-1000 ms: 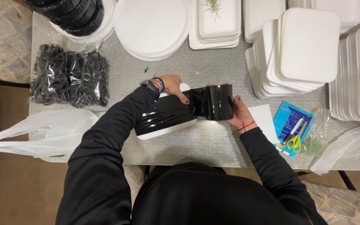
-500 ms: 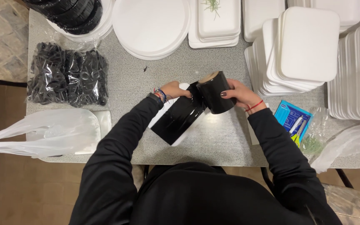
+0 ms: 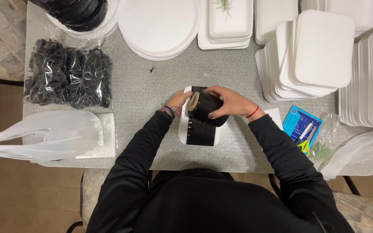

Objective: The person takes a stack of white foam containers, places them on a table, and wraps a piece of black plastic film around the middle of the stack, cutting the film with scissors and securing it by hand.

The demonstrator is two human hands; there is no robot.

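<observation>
A roll of black film (image 3: 205, 105) with a brown cardboard core is in my right hand (image 3: 229, 101), whose fingers wrap over its top. A sheet of the black film runs down from the roll over a white tray-like container (image 3: 185, 125) on the grey speckled table (image 3: 147, 90). My left hand (image 3: 178, 102) rests on the container's left edge, beside the roll's core. Both arms are in black sleeves, with bracelets at the wrists.
A bag of small black plastic pieces (image 3: 67, 77) lies at left, over a white plastic bag (image 3: 44, 136). Round white plates (image 3: 158, 26) and stacked white trays (image 3: 311, 56) fill the back and right. A blue packet with scissors (image 3: 302, 127) sits at right.
The roll and the wrapped container have turned from lying slanted to upright toward me. My hands have drawn closer together, the right one now over the roll's top.
</observation>
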